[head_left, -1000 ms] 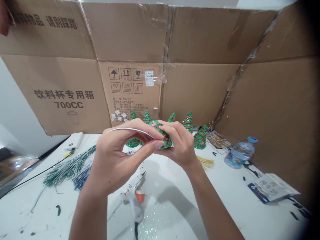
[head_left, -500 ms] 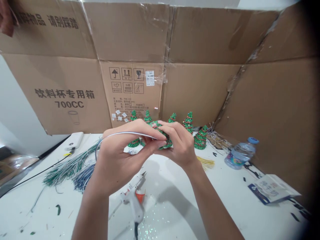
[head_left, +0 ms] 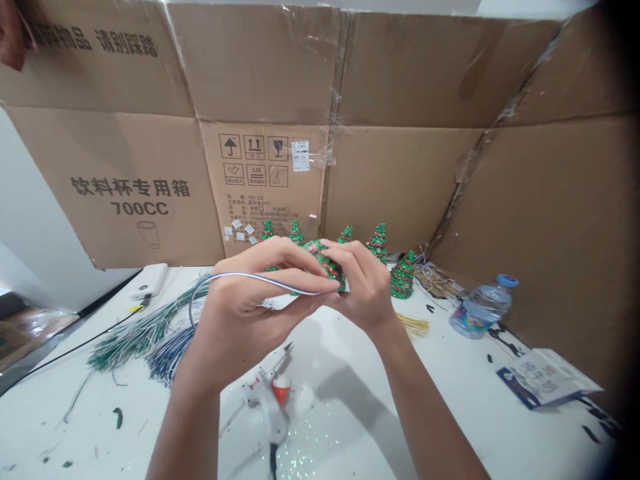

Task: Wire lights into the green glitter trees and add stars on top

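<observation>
My left hand is closed, with thumb and index finger pinching a thin white-and-blue cord. The cord loops back over the knuckles and down behind the wrist. Fingers of my right hand curl round a small green glittery Christmas tree with red trim, tipped towards me. Both hands meet at the tree, and the fingers cover most of it. Where exactly the cord's end touches the tree cannot be made out. Below the hands a white hot glue gun lies on the table.
Several finished-looking trees stand behind my hands. Bundles of green cords and blue cords lie left. A water bottle and a printed packet are at right. Cardboard walls the back. Glitter dots the table.
My left fingertips and the cord's end have shifted slightly right and down, with the index finger straighter. The held tree has moved slightly right. My right hand stays nearly in place.
</observation>
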Motion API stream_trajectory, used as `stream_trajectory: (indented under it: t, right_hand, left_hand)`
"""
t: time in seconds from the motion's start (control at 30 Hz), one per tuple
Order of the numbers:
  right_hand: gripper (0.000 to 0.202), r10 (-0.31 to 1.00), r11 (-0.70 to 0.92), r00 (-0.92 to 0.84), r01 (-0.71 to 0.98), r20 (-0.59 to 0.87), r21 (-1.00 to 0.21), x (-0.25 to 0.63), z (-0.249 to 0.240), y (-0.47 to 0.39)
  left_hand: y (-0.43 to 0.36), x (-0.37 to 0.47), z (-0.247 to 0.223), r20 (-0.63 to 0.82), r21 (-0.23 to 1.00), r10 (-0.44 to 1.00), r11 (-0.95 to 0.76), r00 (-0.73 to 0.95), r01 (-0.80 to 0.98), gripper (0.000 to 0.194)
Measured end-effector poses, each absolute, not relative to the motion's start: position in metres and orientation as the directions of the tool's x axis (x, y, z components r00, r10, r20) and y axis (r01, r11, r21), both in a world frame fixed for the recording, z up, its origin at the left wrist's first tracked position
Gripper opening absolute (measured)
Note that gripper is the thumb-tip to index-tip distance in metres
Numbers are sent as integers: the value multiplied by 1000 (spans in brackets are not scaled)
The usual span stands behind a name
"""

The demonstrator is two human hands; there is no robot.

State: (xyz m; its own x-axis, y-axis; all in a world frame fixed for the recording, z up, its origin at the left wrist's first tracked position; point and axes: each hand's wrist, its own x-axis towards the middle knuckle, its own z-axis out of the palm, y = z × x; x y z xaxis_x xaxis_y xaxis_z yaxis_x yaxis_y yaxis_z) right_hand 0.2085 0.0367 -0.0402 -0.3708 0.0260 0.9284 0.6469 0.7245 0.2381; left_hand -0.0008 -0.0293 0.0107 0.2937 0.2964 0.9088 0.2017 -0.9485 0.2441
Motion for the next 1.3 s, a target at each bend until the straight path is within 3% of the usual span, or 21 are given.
stream_trajectory:
  t: [0.17,0.73,1.0,1.3]
  right_hand:
    - [24,41,711,-357,667,933,224,208,-38,36]
    - [33,43,680,-364,693,930,240,203,-35,33]
    - [31,58,686,-368,690,928,231,203,-36,34]
    - [34,82,666,-363,713,928,220,204,-39,38]
  left_hand:
    - [-30,1,10,900,212,289,-944,326,254,7]
    - [-24,6,9,938,50,189,-903,291,427,31]
    - [-30,10,10,955,191,255,-920,153,343,19]
    - [-26,8,11,961,94,202,-882,190,462,18]
